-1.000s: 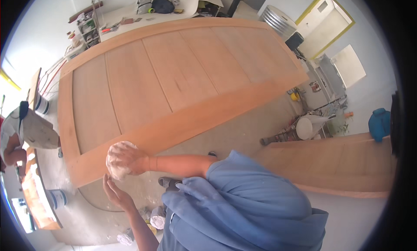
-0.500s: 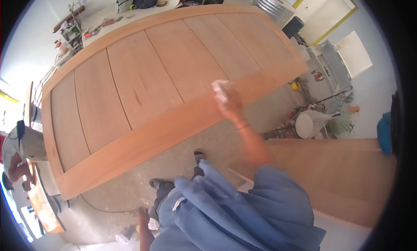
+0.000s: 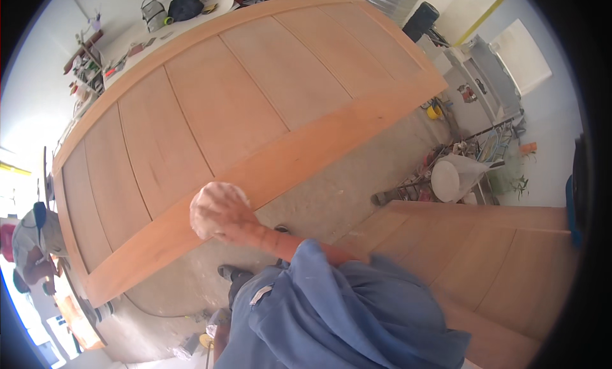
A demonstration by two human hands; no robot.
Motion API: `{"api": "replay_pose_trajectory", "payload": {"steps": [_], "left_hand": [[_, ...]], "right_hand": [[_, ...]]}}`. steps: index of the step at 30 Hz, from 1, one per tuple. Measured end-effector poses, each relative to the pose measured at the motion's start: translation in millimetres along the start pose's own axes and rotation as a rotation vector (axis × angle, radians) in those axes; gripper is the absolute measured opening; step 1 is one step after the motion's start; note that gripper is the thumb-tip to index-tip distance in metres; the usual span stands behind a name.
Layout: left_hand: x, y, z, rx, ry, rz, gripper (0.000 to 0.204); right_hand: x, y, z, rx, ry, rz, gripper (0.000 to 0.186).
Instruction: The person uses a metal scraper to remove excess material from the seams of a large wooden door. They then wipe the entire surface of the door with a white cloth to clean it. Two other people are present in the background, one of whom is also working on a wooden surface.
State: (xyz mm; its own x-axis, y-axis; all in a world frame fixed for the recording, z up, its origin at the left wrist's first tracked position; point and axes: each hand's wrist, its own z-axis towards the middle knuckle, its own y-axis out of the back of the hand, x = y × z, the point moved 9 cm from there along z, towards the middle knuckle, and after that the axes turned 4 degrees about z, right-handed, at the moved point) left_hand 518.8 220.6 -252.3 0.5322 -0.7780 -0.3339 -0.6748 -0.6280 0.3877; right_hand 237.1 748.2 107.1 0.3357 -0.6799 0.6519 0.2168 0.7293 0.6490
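A large wooden panelled door [image 3: 245, 69] lies flat in front of me, its long boards framed by a smooth border. My right hand [image 3: 231, 211] is closed around a pinkish-white wad of cloth [image 3: 203, 206], which rests on the near border left of the middle. The fingers spread over the top of the wad. Down by my blue shirt [image 3: 331, 305], only a bit of my left arm [image 3: 221, 338] shows; the left hand is mostly hidden, and what its fingers do cannot be made out.
Another panelled wooden piece [image 3: 491, 260] lies to the right. A white bucket [image 3: 445, 181] sits among clutter beyond it. At the far left a person [image 3: 35, 244] bends over another wooden piece [image 3: 76, 311]. Bags [image 3: 185, 5] lie on the back table. A cord [image 3: 150, 313] crosses the floor.
My right hand has swept left and nearer along the door's border with the cloth. My left hand has drawn in behind the shirt. The view has shifted slightly.
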Motion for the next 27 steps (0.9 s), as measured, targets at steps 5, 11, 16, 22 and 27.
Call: {"api": "replay_pose_trajectory", "payload": {"steps": [5, 11, 16, 22, 27], "left_hand": [[-41.7, 76.5, 44.3, -0.31, -0.064, -0.453, 0.045], [-70.1, 82.5, 17.5, -0.384, 0.024, -0.168, 0.038], [-54.8, 21.0, -80.8, -0.342, 0.115, 0.23, 0.056], [15.0, -123.5, -49.2, 0.092, 0.385, 0.127, 0.049], [49.1, -146.9, -25.3, -0.195, 0.205, 0.165, 0.056]], "right_hand": [[-97.9, 139.1, -29.4, -0.402, 0.084, -0.328, 0.062], [-442.7, 481.1, -213.6, -0.412, -0.927, -0.719, 0.065], [-400.1, 442.3, -154.8, -0.443, -0.648, -0.662, 0.062], [-164.3, 173.7, 3.2, 0.02, -0.033, -0.69, 0.048], [53.5, -38.4, 34.3, 0.278, 0.362, -0.179, 0.049]]}}
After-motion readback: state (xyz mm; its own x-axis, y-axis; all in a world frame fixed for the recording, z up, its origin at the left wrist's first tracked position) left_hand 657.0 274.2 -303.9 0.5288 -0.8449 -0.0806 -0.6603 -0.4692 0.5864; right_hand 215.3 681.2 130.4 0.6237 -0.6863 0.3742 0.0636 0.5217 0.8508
